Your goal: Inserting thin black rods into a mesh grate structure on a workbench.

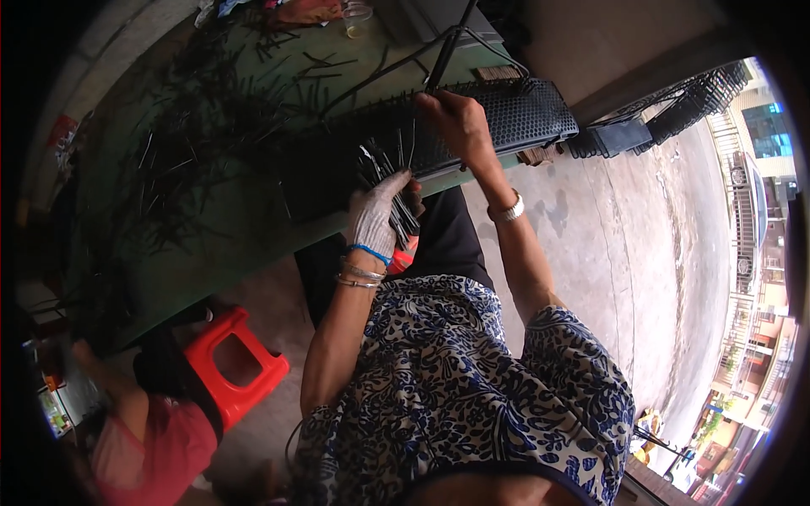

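My left hand [374,215], in a whitish glove, is wrapped round a bundle of thin black strips [404,221] whose ends fan out above and below the fist. Bare, with a watch at the wrist, my right hand [458,126] is closed in a pinch over a long black perforated board [527,118]. What its fingertips hold is too small or hidden to make out. Thin black pieces stand in a row along the board's far edge. Just beyond the right hand rises a black metal rod frame [447,52].
Loose black strips [194,126] lie scattered over the green table [224,253]. A clear cup [358,18] stands at the far edge. Below left are a red plastic stool [270,371] and a person in a pink top [160,451]. Black racks [666,122] stand at right.
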### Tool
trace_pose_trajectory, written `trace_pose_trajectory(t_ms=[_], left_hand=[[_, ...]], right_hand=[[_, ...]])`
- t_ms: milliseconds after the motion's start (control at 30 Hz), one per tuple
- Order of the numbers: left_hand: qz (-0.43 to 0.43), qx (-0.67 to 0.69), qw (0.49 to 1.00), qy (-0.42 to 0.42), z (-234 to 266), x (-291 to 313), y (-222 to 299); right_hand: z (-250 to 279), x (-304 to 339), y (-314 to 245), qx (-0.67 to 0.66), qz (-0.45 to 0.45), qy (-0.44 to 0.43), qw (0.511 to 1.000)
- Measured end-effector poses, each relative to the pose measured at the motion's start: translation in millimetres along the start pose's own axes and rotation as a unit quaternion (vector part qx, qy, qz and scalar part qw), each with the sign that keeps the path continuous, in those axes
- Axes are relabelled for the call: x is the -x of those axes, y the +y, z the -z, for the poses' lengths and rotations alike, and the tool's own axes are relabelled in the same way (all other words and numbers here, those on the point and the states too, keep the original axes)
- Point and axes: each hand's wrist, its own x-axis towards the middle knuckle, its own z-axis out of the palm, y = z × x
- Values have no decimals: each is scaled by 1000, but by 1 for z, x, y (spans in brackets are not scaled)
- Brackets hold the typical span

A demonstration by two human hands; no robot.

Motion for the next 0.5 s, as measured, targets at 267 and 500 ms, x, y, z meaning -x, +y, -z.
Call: trace_pose_trajectory(t_ms=[267,500], left_hand=[[27,-12,999,13,-11,-2,0],[54,44,997,-17,-14,-4,-3]], right_hand=[[23,15,-10,-251,-34,-20,967],[-9,-20,21,4,152,257,955]])
